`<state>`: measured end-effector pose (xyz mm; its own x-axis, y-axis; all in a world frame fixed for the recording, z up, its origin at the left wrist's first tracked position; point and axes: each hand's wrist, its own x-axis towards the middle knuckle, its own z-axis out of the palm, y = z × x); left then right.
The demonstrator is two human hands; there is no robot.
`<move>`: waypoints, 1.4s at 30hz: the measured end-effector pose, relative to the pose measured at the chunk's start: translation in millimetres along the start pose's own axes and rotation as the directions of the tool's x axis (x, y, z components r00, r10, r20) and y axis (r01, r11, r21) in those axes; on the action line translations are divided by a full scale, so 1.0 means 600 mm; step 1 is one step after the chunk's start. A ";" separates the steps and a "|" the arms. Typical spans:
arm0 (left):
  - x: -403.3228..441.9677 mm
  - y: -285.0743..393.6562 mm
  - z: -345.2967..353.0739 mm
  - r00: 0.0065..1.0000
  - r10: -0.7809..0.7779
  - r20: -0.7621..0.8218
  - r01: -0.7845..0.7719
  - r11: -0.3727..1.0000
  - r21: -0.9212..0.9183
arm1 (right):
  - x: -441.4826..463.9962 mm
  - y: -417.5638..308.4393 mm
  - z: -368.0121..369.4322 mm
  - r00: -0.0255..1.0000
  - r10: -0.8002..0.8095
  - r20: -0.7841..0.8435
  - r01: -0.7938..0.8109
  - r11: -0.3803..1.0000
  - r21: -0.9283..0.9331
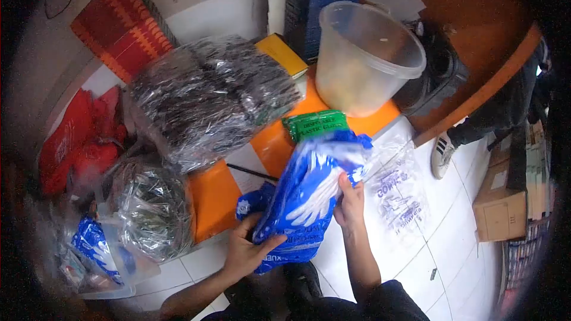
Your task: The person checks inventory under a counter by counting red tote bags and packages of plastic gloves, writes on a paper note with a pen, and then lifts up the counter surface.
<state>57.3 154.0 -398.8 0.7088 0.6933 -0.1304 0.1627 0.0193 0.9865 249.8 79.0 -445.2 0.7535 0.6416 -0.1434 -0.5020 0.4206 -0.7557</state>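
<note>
A blue plastic packet of disposable gloves (318, 193), printed with a white hand, is held in front of me at a tilt. My left hand (247, 249) grips its lower left edge, thumb over the front. My right hand (350, 205) holds its right edge, with the thumb on the front. More blue plastic (254, 200) shows behind it on the left; I cannot tell whether it is a separate packet. Just beyond lies a green packet of disposable plastic gloves (318, 123) on an orange surface (215, 193).
A translucent bucket (339, 62) stands at the back, beside a large plastic-wrapped bundle (208, 95). To the left are a red bag (80, 137) and a clear bin (122, 285) with another blue packet (98, 249). Clear plastic (398, 196) lies right; a person's shoe (442, 154) is beyond.
</note>
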 end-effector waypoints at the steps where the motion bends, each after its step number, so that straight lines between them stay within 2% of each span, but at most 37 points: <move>1: 0.010 0.002 -0.009 0.999 0.046 -0.005 -0.046 0.999 -0.024 | 0.008 -0.012 -0.004 0.999 -0.008 -0.032 0.009 1.000 0.013; 3: 0.037 0.007 -0.030 0.991 0.134 -0.021 -0.135 0.988 -0.071 | 0.025 -0.046 -0.017 0.998 -0.026 -0.055 0.024 0.999 -0.032; 4: 0.052 0.020 -0.029 0.990 0.123 -0.067 -0.130 0.985 -0.113 | 0.035 -0.058 -0.028 0.985 -0.060 -0.164 0.042 0.993 -0.113; 5: 0.070 0.035 -0.028 0.987 0.110 -0.114 -0.127 0.980 -0.155 | 0.041 -0.077 -0.028 0.991 -0.058 -0.117 0.043 0.991 -0.128; 8: 0.132 0.067 -0.005 0.962 0.268 -0.049 -0.272 0.953 -0.133 | 0.060 -0.109 -0.041 0.999 -0.012 -0.049 0.003 0.983 -0.183; 11: 0.194 0.055 0.025 0.947 0.320 0.024 -0.303 0.914 -0.270 | 0.088 -0.111 -0.062 0.997 0.037 -0.071 -0.050 0.980 -0.191; 15: 0.222 0.058 0.060 0.943 0.332 0.026 -0.314 0.912 -0.262 | 0.085 -0.132 -0.030 0.998 0.029 -0.049 -0.037 0.984 -0.175; 18: 0.231 0.045 0.069 0.906 0.419 -0.057 -0.423 0.898 -0.123 | 0.086 -0.133 -0.028 0.999 0.025 -0.043 -0.033 0.980 -0.197; 21: 0.221 0.055 0.057 0.923 0.374 0.085 -0.377 0.926 0.017 | 0.097 -0.119 -0.030 0.998 0.029 -0.046 -0.039 0.971 -0.237; 24: 0.201 0.076 0.058 0.954 0.290 0.070 -0.291 0.957 0.002 | 0.131 -0.093 -0.027 0.999 0.033 -0.041 -0.044 0.953 -0.301; 25: 0.199 0.068 0.057 0.929 0.359 0.088 -0.363 0.931 0.026 | 0.145 -0.082 -0.025 0.999 0.033 -0.040 -0.044 0.945 -0.325; 28: 0.196 0.060 0.047 0.957 0.259 0.131 -0.266 0.963 0.045 | 0.173 -0.051 -0.036 0.998 0.039 -0.058 -0.059 0.916 -0.397; 29: 0.191 0.061 0.045 0.967 0.239 0.084 -0.244 0.969 0.043 | 0.171 -0.043 -0.043 0.997 0.042 -0.067 -0.066 0.911 -0.408; 32: 0.187 0.059 0.037 0.927 0.365 0.089 -0.375 0.910 0.179 | 0.143 -0.027 -0.058 0.995 0.067 -0.078 -0.093 0.909 -0.406; 35: 0.187 0.065 0.031 0.974 0.219 0.064 -0.213 0.973 -0.088 | 0.112 -0.044 -0.024 0.994 0.101 -0.030 -0.105 0.954 -0.282; 36: 0.185 0.070 0.027 0.973 0.216 0.085 -0.215 0.976 -0.020 | 0.105 -0.048 -0.013 0.994 0.110 -0.010 -0.110 0.967 -0.230; 38: 0.181 0.077 0.018 0.970 0.207 0.124 -0.221 0.969 0.111 | 0.109 -0.041 -0.021 0.997 0.078 -0.028 -0.083 0.962 -0.260; 42: 0.185 0.068 -0.001 0.974 0.192 0.119 -0.196 0.980 0.020 | 0.114 -0.040 -0.031 0.997 0.043 -0.059 -0.058 0.955 -0.291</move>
<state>142.4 232.2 -372.8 0.8035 0.5931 0.0508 0.0340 -0.1310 0.9908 321.1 101.1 -448.7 0.7549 0.6201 -0.2133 -0.3996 0.1772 -0.8994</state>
